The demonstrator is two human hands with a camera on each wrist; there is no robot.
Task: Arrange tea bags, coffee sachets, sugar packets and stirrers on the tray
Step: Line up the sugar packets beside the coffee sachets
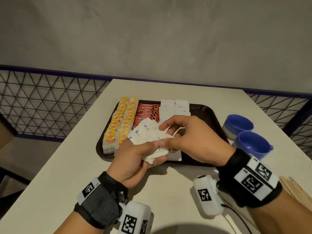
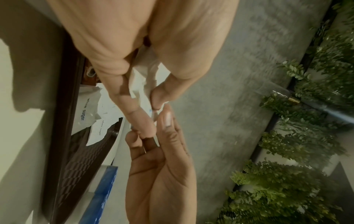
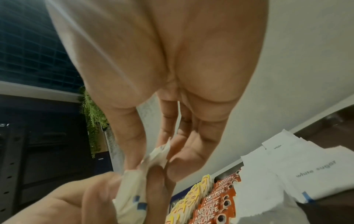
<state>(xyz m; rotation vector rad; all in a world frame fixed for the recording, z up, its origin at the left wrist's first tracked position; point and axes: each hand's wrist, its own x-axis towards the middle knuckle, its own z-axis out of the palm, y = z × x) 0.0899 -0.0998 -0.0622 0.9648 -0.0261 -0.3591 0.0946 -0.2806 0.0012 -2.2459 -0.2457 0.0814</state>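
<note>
A dark brown tray (image 1: 207,114) lies on the white table. On it stand two columns of yellow tea bags (image 1: 118,122), a column of red coffee sachets (image 1: 147,112) and white sugar packets (image 1: 175,107). My left hand (image 1: 135,154) grips a bunch of white sugar packets (image 1: 148,137) above the tray's front. My right hand (image 1: 179,137) pinches one packet of that bunch between thumb and fingers. The right wrist view shows the bunch (image 3: 132,189) held by both hands over the sachets (image 3: 212,210). Wooden stirrers (image 1: 297,191) lie at the table's right edge.
Two blue cups (image 1: 246,134) stand to the right of the tray. A dark wire-mesh railing (image 1: 47,102) runs behind and beside the table. The tray's right part (image 1: 202,157) is bare. A grey wall rises behind.
</note>
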